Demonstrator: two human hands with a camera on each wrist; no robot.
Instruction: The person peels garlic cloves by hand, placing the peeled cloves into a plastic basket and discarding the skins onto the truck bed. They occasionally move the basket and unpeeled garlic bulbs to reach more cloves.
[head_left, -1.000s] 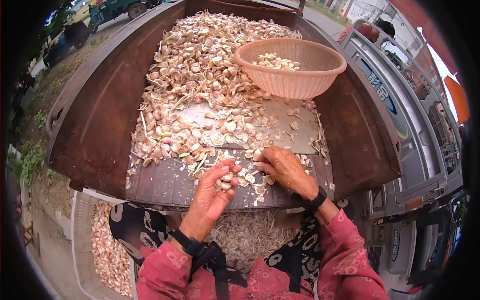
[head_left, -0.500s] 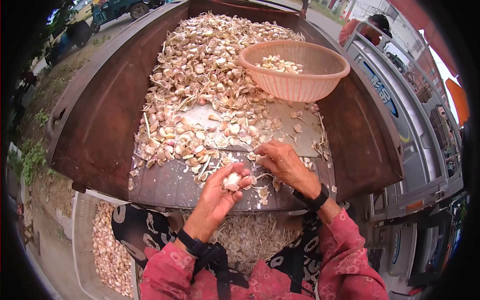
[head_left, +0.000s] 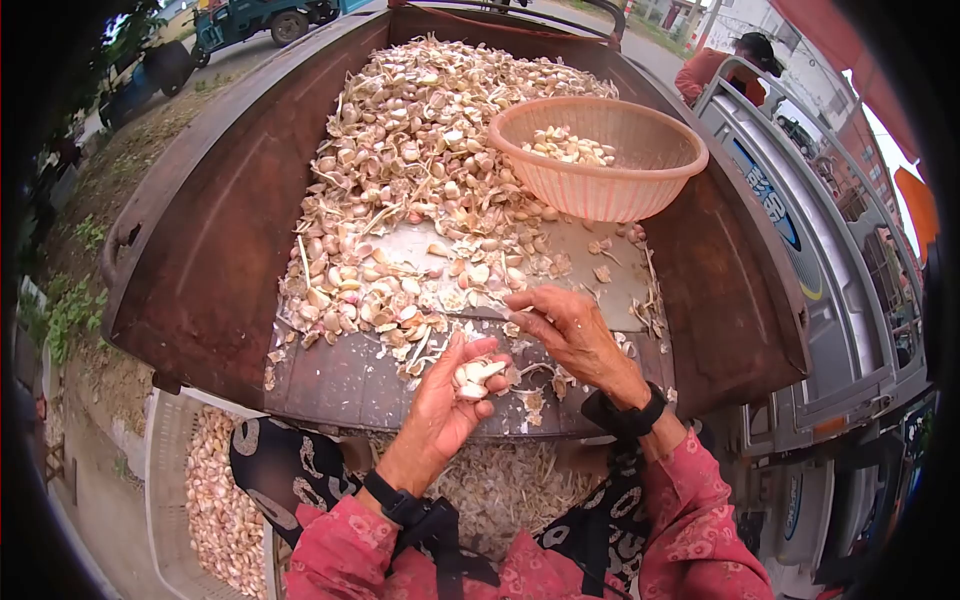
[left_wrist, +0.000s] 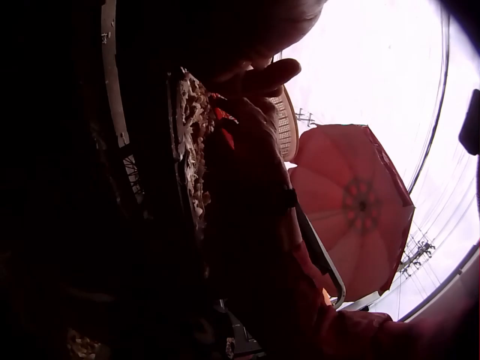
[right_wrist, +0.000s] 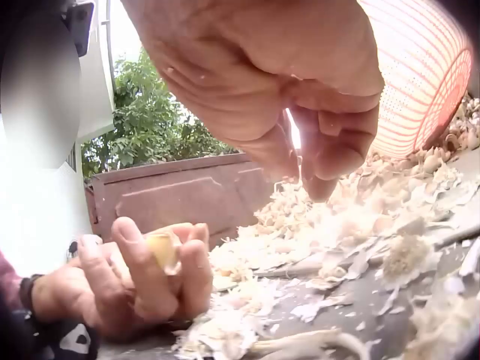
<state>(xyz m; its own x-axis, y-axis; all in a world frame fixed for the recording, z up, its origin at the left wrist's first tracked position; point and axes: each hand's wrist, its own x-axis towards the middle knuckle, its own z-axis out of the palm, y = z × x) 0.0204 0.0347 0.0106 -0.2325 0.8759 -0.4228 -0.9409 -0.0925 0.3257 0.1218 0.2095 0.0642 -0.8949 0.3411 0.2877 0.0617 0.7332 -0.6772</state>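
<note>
My left hand (head_left: 440, 395) is palm up at the cart's near edge, its curled fingers holding a few pale garlic cloves (head_left: 478, 378). In the right wrist view a yellowish clove (right_wrist: 163, 251) shows between the fingers of that hand. My right hand (head_left: 575, 340) hovers just right of it, palm down over the skins. Its fingers are loosely bent, with a gap of light between thumb and fingers in the right wrist view and nothing seen held there. Beyond both hands lies a large heap of garlic cloves (head_left: 430, 130). The left wrist view is mostly dark.
A pink plastic basket (head_left: 610, 190) with peeled-looking cloves stands at the right on the cart bed. Rusty cart walls (head_left: 220, 235) rise on both sides. A white crate (head_left: 165, 500) of cloves sits lower left. Another person (head_left: 725, 70) is at the far right.
The right hand's fingertips have lifted slightly from the loose skins and spread apart. The left hand has tilted, showing more of its cloves. The whole view has shifted a little.
</note>
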